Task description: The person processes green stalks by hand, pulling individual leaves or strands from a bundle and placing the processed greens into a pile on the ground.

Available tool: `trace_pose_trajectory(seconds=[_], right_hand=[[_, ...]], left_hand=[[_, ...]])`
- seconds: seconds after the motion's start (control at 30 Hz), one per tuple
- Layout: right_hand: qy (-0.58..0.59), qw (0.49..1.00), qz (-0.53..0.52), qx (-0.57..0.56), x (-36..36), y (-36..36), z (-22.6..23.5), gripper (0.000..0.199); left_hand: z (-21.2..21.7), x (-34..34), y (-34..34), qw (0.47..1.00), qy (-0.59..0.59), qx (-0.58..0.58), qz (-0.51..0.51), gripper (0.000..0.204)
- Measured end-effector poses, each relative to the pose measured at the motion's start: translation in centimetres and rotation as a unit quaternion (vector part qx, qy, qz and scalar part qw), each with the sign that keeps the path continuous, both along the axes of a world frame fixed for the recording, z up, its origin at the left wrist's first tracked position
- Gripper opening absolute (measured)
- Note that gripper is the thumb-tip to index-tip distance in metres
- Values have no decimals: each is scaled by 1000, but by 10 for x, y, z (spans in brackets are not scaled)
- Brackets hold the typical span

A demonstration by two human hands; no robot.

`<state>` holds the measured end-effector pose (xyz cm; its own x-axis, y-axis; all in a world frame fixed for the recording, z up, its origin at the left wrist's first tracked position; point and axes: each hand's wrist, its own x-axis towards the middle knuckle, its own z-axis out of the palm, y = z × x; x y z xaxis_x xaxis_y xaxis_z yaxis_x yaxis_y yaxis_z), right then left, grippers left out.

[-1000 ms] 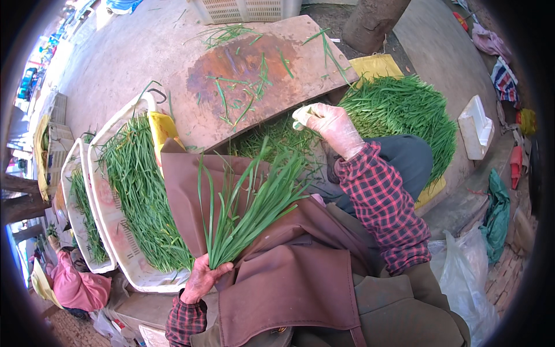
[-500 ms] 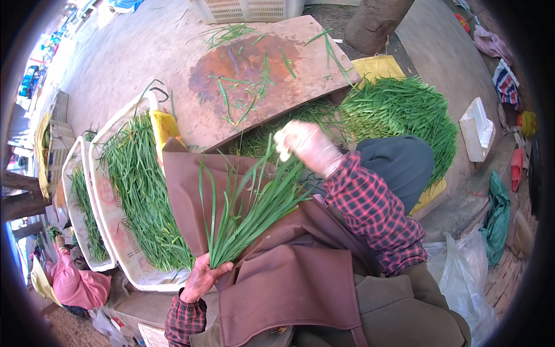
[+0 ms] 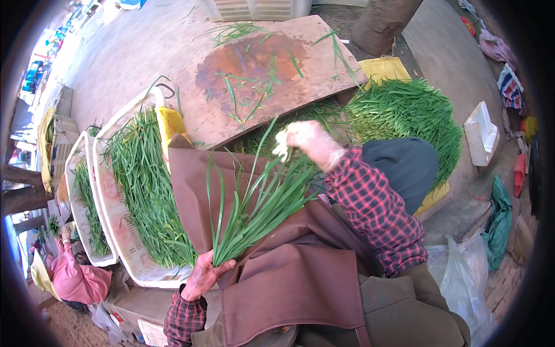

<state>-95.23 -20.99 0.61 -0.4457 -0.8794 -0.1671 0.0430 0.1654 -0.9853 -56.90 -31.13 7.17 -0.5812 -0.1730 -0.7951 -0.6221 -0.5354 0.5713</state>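
Note:
A loose bunch of green chives (image 3: 260,211) fans out over the brown apron (image 3: 289,289) on my lap. My left hand (image 3: 204,275) is closed round its lower end, thumb across the stalks. Above the tips of the bunch is my right hand (image 3: 311,140), bent down at the wrist, with pale coverings on its fingers. Those fingers are blurred, and whether they pinch anything cannot be made out. To the left, a white crate (image 3: 124,243) holds many loose chives. A large heap of chives (image 3: 410,113) lies beyond my right knee, its stalk ends toward the board.
A wooden board (image 3: 277,75) with scattered leaves slants in front of me, more chives under its edge. A second white crate (image 3: 110,260), a tree trunk (image 3: 384,26), a white foam box (image 3: 481,134) and plastic bags (image 3: 465,277) stand around. A person in pink (image 3: 81,274) sits at far left.
My right hand has shifted slightly, its fingers now hanging lower. The left hand keeps its grip on the chives. The whole view has moved a little.

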Motion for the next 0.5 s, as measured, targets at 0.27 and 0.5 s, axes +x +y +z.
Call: trace_pose_trajectory(seconds=[0.27,0.5], right_hand=[[48,977,-134,160,-35,30,27,8],[107,976,-134,132,-28,44,12,15]], left_hand=[[4,-1,-7,955,71,-285,-26,37],[20,-45,-40,485,22,-836,-256,61]])
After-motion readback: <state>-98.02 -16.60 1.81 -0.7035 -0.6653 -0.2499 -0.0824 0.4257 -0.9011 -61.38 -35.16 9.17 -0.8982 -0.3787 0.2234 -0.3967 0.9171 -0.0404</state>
